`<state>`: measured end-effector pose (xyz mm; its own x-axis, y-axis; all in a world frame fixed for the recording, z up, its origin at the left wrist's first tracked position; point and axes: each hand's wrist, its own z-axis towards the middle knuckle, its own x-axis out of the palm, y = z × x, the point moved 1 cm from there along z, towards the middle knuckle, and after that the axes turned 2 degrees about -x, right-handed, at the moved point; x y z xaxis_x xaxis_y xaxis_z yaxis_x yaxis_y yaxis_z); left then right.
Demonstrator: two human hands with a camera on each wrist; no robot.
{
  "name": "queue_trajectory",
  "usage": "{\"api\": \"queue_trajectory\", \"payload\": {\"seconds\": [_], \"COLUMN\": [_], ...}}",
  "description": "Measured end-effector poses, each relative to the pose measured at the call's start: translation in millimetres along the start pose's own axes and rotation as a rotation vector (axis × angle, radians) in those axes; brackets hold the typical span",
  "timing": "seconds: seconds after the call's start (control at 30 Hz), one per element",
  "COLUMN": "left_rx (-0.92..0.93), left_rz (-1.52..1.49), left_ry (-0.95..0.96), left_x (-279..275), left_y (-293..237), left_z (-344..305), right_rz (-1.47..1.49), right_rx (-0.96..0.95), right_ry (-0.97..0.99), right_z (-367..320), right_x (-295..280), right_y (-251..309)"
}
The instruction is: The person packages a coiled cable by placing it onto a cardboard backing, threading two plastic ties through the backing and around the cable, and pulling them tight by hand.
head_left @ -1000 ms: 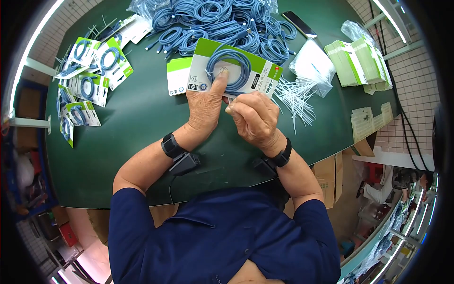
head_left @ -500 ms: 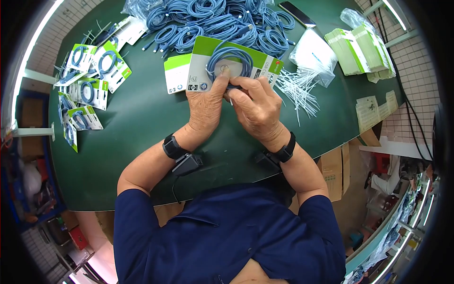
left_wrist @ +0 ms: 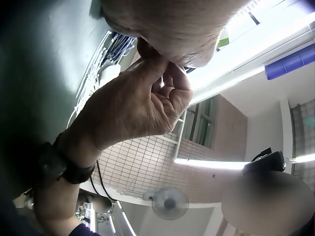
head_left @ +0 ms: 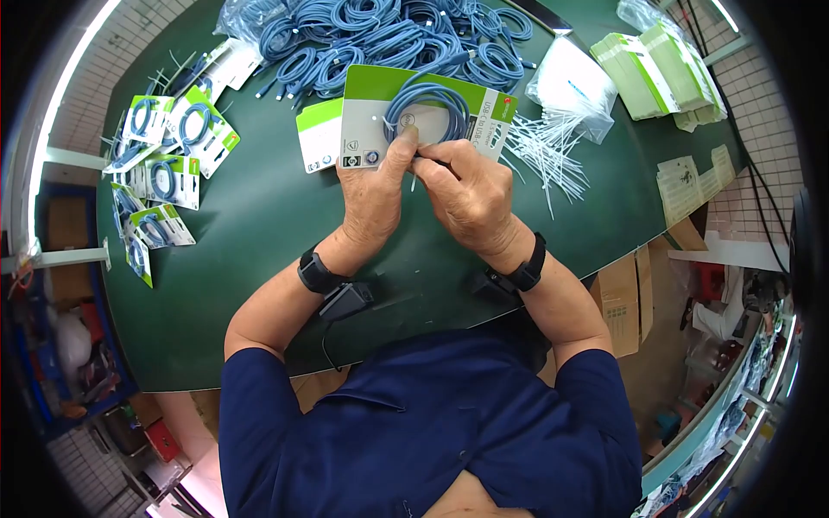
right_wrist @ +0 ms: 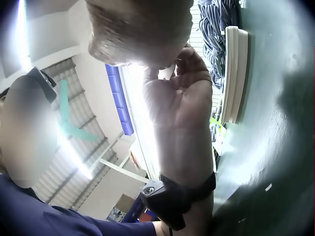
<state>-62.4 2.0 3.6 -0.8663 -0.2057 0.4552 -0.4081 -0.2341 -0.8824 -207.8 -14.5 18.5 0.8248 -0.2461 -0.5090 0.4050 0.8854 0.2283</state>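
Observation:
My left hand (head_left: 371, 198) grips a green-and-white packaging card (head_left: 363, 112) at its lower edge, the thumb lying over its front. A coiled blue cable (head_left: 459, 108) sits against the card, beneath that thumb. My right hand (head_left: 471, 194) meets the left thumb at the card's bottom edge, thumb and forefinger pinched together. A white cable tie's end (head_left: 413, 184) pokes out below those fingertips. In the left wrist view the right hand (left_wrist: 138, 103) shows curled fingers; in the right wrist view the left hand (right_wrist: 179, 93) is seen from the palm side, the card largely hidden.
A heap of blue cables (head_left: 380, 39) lies behind the card. Loose white cable ties (head_left: 548, 155) and a plastic bag (head_left: 570, 86) are to the right, near stacked cards (head_left: 635, 78). Finished-looking cable cards (head_left: 164, 177) spread at left. Another card stack (head_left: 318, 142) sits behind the held one.
The right hand has moved up and left to the left thumb, its fingers now pinching at the card's lower edge. The left hand keeps its grip on the card.

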Motion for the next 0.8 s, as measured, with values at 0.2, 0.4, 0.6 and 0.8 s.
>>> {"api": "queue_trajectory", "payload": {"seconds": [0.2,0.4,0.6,0.8], "left_rx": [0.011,-0.036,-0.031,-0.032], "left_rz": [0.064,0.096,0.118,-0.004], "left_ry": [0.012,0.048,0.068,0.078], "left_x": [-1,-3,-3,2], "left_y": [1,-3,-15,-20], "left_z": [3,8,5,5], "right_rz": [0.093,0.083,0.070,0.087], "right_rx": [0.094,0.075,0.026,-0.019], "right_ry": [-0.040,-0.083,-0.094,-0.128], "right_z": [-3,-1,1,1], "right_x": [5,3,2,1], "right_y": [-3,-1,7,9]}}
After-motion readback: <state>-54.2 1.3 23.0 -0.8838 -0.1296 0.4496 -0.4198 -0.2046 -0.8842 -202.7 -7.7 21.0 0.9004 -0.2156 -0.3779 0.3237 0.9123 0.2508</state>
